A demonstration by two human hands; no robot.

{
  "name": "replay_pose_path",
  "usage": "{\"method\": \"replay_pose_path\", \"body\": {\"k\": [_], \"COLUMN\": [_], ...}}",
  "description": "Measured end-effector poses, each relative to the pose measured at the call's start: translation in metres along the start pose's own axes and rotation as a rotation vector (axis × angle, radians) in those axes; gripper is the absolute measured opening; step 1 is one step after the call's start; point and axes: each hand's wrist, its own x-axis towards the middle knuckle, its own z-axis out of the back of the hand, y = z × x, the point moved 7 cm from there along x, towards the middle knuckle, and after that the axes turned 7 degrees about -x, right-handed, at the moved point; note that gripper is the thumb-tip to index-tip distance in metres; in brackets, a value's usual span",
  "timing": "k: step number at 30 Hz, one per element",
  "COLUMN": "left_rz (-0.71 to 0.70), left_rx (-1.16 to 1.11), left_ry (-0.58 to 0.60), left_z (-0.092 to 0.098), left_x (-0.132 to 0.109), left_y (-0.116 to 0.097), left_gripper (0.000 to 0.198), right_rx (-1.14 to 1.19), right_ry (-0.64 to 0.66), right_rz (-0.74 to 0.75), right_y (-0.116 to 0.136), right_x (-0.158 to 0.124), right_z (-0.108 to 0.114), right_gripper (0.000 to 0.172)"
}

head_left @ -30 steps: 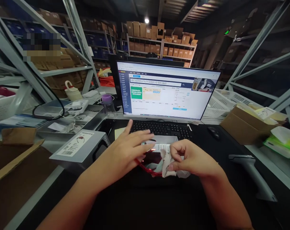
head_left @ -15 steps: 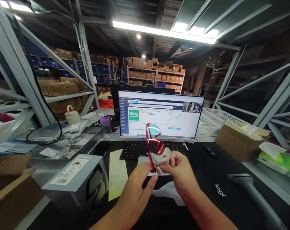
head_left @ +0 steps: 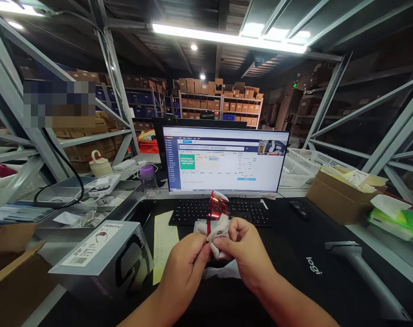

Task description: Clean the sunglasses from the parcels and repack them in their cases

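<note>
Left hand (head_left: 184, 259) pinching glossy red glasses (head_left: 217, 209); right hand (head_left: 245, 247) pinching crumpled white cloth (head_left: 221, 228)

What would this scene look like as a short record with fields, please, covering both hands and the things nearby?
Left hand: pinches the lower end of the red glasses
Right hand: pinches a pale cloth against them
Left of the hands: grey box, yellow sheet
Right of the hands: mouse, handheld scanner
Beyond the hands: keyboard, lit monitor
</note>
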Motion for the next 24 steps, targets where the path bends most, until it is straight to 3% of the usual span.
{"method": "replay_pose_path", "body": {"k": [4,10,13,16,21,24], "left_rz": [-0.076,-0.169,-0.170,-0.122,-0.074,-0.043], "left_rx": [0.046,0.048,0.052,0.010,-0.057,-0.083], "left_ry": [0.064,0.178,0.204,0.159,-0.026,-0.016], "left_z": [0.001,-0.012,-0.019,-0.016,0.001,0.001], "left_x": [0.004,0.005,0.003,0.001,0.000,0.002], "left_y": [0.000,-0.005,-0.004,-0.002,-0.005,-0.005], "left_gripper": [0.032,0.025,0.024,0.023,0.020,0.020], "right_rx": [0.118,0.223,0.242,0.242,0.187,0.192], "right_ry": [-0.080,0.061,0.061,0.048,-0.019,-0.008], "right_rz": [-0.018,-0.110,-0.118,-0.049,0.080,0.064], "right_y": [-0.010,0.001,0.008,0.003,-0.018,-0.018], "right_x": [0.004,0.019,0.023,0.019,0.008,0.006], "right_z": [0.004,0.010,0.012,0.005,-0.006,-0.005], "right_gripper": [0.067,0.047,0.044,0.042,0.069,0.069]}}
